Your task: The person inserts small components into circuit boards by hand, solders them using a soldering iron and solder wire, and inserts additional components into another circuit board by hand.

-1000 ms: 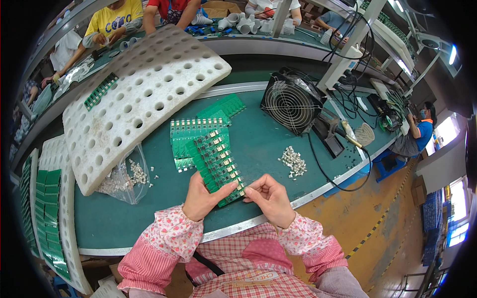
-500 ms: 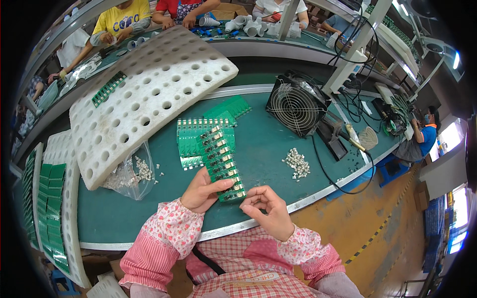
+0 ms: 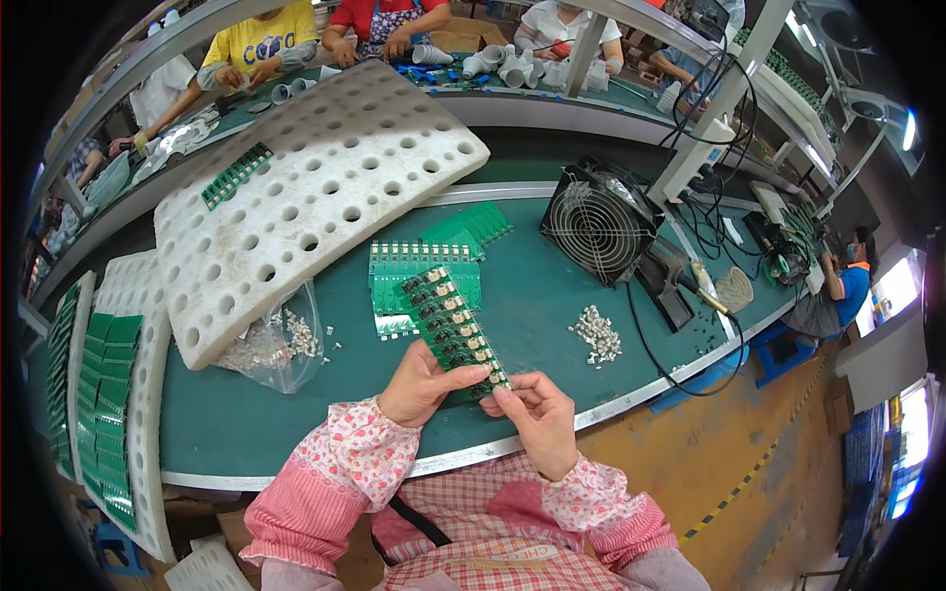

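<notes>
Working just inside the bench's metal edge (image 3: pixel 222 482), having that rim close on the near side of the fingers. Finding the widest open room over the green bench top (image 3: pixel 296 424) to the left of the left fingers, and a smaller stretch to the right of the right fingers, reaching up to a little heap of white parts (image 3: pixel 596 335). Meeting nearer limits beyond the fingertips: facing a stack of boards (image 3: pixel 389 300) just past the far end of the held one, then a holed foam slab (image 3: pixel 340 251) farther off to the left and a fan (image 3: pixel 596 227) to the right. Holding a circuit board (image 3: pixel 451 320) above the bench top, between both hands. Pinching its near left part with the left hand (image 3: pixel 424 384), pressing the thumb down on top and tucking the other fingers beneath. Bunching thumb and fingertips of the right hand (image 3: pixel 540 424) together against its near right corner, not showing whether gripping a tiny part there too. Showing bright green along the left side, then dark pieces, then a row of cream blocks with thin pins along the right side. Pointing its far end away from the fingers and leftward, slanting the long axis back down to the right fingertips.
</notes>
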The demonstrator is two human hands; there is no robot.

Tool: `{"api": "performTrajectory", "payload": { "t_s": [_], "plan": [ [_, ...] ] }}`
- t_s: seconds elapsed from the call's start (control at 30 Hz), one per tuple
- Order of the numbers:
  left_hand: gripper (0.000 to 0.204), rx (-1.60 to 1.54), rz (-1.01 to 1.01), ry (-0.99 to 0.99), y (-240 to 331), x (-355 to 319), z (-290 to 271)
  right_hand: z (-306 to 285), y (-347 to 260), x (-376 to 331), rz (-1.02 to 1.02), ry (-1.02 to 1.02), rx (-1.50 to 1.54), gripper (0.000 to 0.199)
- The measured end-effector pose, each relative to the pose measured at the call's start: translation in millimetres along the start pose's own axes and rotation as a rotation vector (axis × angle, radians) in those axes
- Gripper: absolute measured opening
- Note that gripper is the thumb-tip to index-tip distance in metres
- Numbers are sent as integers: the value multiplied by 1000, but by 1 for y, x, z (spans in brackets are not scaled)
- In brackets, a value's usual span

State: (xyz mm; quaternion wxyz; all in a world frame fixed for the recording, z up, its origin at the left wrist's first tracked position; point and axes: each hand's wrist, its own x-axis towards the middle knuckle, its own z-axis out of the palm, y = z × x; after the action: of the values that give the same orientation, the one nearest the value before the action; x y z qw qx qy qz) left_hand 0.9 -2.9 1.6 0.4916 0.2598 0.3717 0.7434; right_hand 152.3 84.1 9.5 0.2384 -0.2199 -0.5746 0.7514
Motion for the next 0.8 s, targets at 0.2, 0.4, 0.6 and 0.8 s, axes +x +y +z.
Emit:
{"api": "performTrajectory", "payload": {
  "t_s": [0.2, 0.4, 0.6, 0.8],
  "plan": [
    [42, 135, 67, 39, 5, 0, -2, -20, -9, -1, -2, 16, -19, 12],
    [34, 535, 165, 82, 25, -19, -23, -61, -19, -13, -126, -23, -356, 17],
    [19, 1158, 299, 77, 19, -50, -6, -75, -31, -10, -289, -57, -687, 17],
    [19, 1315, 267, 142, 12, -64, 2, -75, -25, -6, -296, -103, -713, 18]
  ]
}}
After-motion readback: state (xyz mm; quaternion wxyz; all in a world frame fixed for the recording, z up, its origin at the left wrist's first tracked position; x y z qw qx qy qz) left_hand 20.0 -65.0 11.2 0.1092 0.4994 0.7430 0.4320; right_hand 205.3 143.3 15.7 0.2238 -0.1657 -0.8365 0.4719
